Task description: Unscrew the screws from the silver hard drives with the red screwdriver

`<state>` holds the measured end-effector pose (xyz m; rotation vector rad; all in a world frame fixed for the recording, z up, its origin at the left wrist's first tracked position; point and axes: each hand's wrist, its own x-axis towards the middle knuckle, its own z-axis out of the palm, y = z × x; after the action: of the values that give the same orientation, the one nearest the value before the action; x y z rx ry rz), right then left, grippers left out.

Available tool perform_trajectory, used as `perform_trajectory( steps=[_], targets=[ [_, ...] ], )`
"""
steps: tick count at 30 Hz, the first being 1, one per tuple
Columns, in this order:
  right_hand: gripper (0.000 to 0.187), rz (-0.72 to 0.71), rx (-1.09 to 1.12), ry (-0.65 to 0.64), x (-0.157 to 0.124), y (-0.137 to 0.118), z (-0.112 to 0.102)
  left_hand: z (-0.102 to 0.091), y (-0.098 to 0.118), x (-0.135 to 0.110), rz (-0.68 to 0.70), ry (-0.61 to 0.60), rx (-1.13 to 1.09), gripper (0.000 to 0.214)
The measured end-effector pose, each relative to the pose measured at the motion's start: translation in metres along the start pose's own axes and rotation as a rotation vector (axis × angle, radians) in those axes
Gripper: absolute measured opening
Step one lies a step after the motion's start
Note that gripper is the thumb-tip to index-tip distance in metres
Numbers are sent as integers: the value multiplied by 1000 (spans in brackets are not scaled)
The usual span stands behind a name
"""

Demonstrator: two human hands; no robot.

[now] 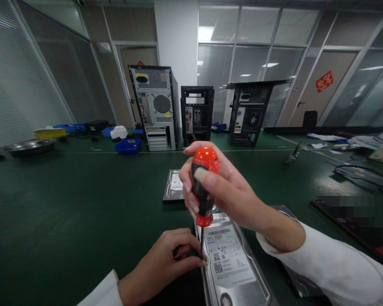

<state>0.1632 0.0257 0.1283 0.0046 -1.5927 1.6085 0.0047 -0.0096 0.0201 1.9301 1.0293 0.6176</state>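
My right hand (210, 187) is wrapped round the red and black handle of a screwdriver (204, 199), with the thumb along its side. The thin shaft points straight down to the left edge of a silver hard drive (232, 259), which lies label up. My left hand (169, 259) pinches thumb and forefinger around the low end of the shaft, right at the drive's edge. Whatever screw sits under the tip is hidden by the fingers. Behind my right hand, partly covered, lies a second hard drive (172, 187).
Another drive (301, 278) is partly under my right sleeve. A dark flat device (347, 225) lies at the right. Three computer cases (161, 106) stand at the back. Blue trays (127, 146) and a metal dish (30, 147) are at the far left; cables and papers lie far right.
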Motion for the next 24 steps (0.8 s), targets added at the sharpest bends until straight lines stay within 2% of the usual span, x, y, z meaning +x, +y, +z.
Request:
perform_trajectory(
  steps=[4,8,14,19,24],
  targets=[
    [31,55,27,-19,1,-2,2,0,0,0,-9,1,22,19],
    [29,92,10,-17,0,-3,2,-1,2,0,-14,-4,20,17],
    [21,72,-14,6,0,-4,2,3,-2,0,-6,24,-38,24],
    [22,39,-8,-30,1,-2,0,2,-3,1,3,42,19,23],
    [24,20,-8,-41,2,0,-4,0,1,2,-18,9,31,22]
  ],
)
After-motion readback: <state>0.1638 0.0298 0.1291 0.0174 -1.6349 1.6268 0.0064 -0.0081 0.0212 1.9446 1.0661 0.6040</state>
